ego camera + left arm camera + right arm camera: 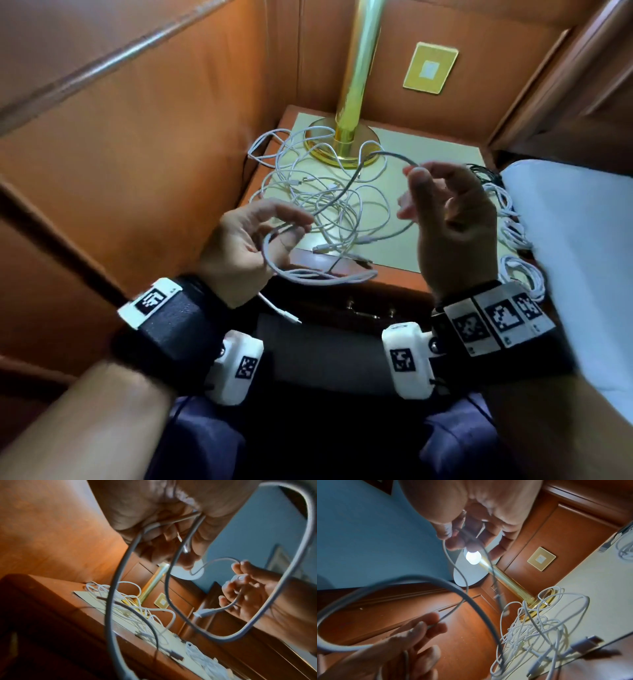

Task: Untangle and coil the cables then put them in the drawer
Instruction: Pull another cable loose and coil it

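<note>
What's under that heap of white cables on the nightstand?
The nightstand's pale top and the edge of the gold lamp base. Whatever lies beneath the densest tangle of cables stays hidden.

The brass lamp (356, 78) is cut off by the head view's edge at 12 o'clock, so its shade is out of that picture. The right hand (452, 222) covers part of the black cable (483, 171) and the white coils (513, 219) at 3 o'clock on the worktop (428, 150). Where each strand runs inside the tangled white cables (318, 202) cannot be traced. The left hand (239, 246) hides the stretch of the grey cable (325, 277) across its palm. In the left wrist view that loop leaves the frame at 1 o'clock and at 6 o'clock. In the right wrist view the cable near the lens is blurred.
</note>
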`<state>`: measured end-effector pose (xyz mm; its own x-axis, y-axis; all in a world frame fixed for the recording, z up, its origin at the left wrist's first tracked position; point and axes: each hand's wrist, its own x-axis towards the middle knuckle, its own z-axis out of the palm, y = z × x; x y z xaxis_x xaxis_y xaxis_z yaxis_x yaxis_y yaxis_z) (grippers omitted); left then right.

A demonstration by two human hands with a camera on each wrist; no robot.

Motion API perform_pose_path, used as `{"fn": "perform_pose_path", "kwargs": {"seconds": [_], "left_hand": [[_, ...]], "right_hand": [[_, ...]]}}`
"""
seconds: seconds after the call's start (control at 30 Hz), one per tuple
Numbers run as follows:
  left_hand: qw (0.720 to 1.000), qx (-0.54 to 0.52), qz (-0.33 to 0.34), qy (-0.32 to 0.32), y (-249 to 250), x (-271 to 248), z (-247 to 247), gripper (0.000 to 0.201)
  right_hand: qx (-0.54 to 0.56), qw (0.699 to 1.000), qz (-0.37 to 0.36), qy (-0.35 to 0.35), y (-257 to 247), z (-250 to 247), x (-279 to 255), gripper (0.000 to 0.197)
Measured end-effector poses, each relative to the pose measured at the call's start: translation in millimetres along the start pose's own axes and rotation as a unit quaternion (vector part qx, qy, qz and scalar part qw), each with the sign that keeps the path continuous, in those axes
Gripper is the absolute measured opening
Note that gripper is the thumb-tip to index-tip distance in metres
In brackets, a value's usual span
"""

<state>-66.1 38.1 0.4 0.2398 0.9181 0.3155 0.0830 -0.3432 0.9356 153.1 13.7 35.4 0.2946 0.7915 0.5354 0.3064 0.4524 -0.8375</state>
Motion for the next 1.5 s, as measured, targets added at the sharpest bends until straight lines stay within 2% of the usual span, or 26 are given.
{"fn": "perform_pose_path", "kwargs": {"seconds": [0.1, 0.2, 0.27, 0.33, 0.37, 0.43, 0.47, 0.53, 0.6, 0.67, 0.73, 0.83, 0.9, 0.97, 1.03, 1.17, 1.23, 1.3, 1.37, 1.43, 1.5], "left_hand": [[0.994, 0.074, 0.035, -0.077, 11.4, -22.9, 13.8, 0.027], [0.965, 0.186, 0.087, -0.164, 22.7, -56.3, 27.2, 0.051], [0.964, 0.178, 0.060, -0.190, 31.1, -84.7, 39.4, 0.058], [0.982, 0.126, 0.007, -0.141, 36.1, -110.3, 48.8, 0.042], [0.987, 0.122, -0.005, -0.103, 38.6, -121.1, 52.9, 0.035], [0.987, 0.145, 0.010, -0.063, 45.6, -137.9, 61.2, 0.032], [0.987, 0.141, 0.028, -0.077, 53.3, -144.5, 64.9, 0.035], [0.984, 0.089, 0.041, -0.146, 73.3, -153.5, 71.5, 0.037], [0.975, 0.034, 0.019, -0.219, 92.6, -159.9, 77.2, 0.022], [0.970, 0.009, 0.008, -0.244, 102.9, -166.3, 82.4, 0.026], [0.979, -0.027, -0.010, -0.204, 105.7, -168.8, 86.4, 0.031], [0.992, -0.099, -0.056, -0.050, 99.0, -167.4, 85.0, 0.034], [0.988, -0.129, -0.087, 0.015, 87.6, -171.1, 81.1, 0.035], [0.991, -0.092, -0.092, 0.011, 73.8, -180.7, 80.9, 0.032], [0.995, -0.047, -0.084, -0.016, 67.0, -188.7, 85.9, 0.026], [0.996, -0.011, -0.087, -0.019, 58.2, -179.1, 90.1, 0.010], [0.995, 0.005, -0.095, -0.013, 48.6, -175.7, 88.0, 0.009], [0.993, 0.068, -0.098, -0.026, 38.6, -178.4, 88.1, 0.010], [0.985, 0.137, -0.091, -0.062, 38.0, -185.5, 93.1, 0.009], [0.979, 0.160, -0.057, -0.109, 41.2, -192.1, 98.8, 0.008], [0.976, 0.158, 0.000, -0.151, 45.2, -198.2, 104.2, 0.009]], "right_hand": [[0.022, 0.999, 0.037, -0.011, -20.7, -16.7, -22.3, 0.013], [0.085, 0.991, 0.097, -0.027, -37.5, -38.2, -54.3, 0.022], [0.122, 0.978, 0.161, -0.044, -46.3, -52.4, -80.8, 0.026], [0.131, 0.966, 0.213, -0.070, -54.8, -65.3, -110.5, 0.028], [0.116, 0.966, 0.216, -0.088, -59.9, -72.5, -126.9, 0.029], [0.058, 0.968, 0.197, -0.143, -73.7, -86.1, -155.5, 0.030], [0.026, 0.968, 0.183, -0.170, -81.8, -91.9, -166.2, 0.029], [-0.015, 0.965, 0.179, -0.193, -96.8, -102.5, -179.8, 0.027], [-0.004, 0.965, 0.190, -0.182, -109.3, -111.9, -185.1, 0.027], [0.026, 0.966, 0.193, -0.172, -117.7, -119.5, -184.8, 0.027], [0.067, 0.957, 0.214, -0.182, -121.9, -125.4, -183.2, 0.028], [0.138, 0.930, 0.291, -0.180, -121.6, -133.6, -187.3, 0.038], [0.189, 0.897, 0.366, -0.160, -120.0, -138.0, -194.9, 0.041], [0.239, 0.870, 0.406, -0.148, -120.5, -142.2, -199.7, 0.039], [0.315, 0.851, 0.407, -0.103, -120.8, -149.9, -196.7, 0.035], [0.426, 0.830, 0.354, 0.064, -115.3, -178.8, -180.9, 0.022], [0.399, 0.840, 0.344, 0.132, -106.0, -191.5, -177.1, 0.020], [0.336, 0.868, 0.340, 0.134, -96.3, -194.8, -176.6, 0.021], [0.230, 0.911, 0.328, 0.095, -88.4, -186.5, -180.0, 0.027], [0.088, 0.948, 0.303, 0.027, -84.8, -171.3, -189.2, 0.032], [-0.015, 0.959, 0.279, -0.057, -82.9, -156.8, -199.4, 0.028]]}}
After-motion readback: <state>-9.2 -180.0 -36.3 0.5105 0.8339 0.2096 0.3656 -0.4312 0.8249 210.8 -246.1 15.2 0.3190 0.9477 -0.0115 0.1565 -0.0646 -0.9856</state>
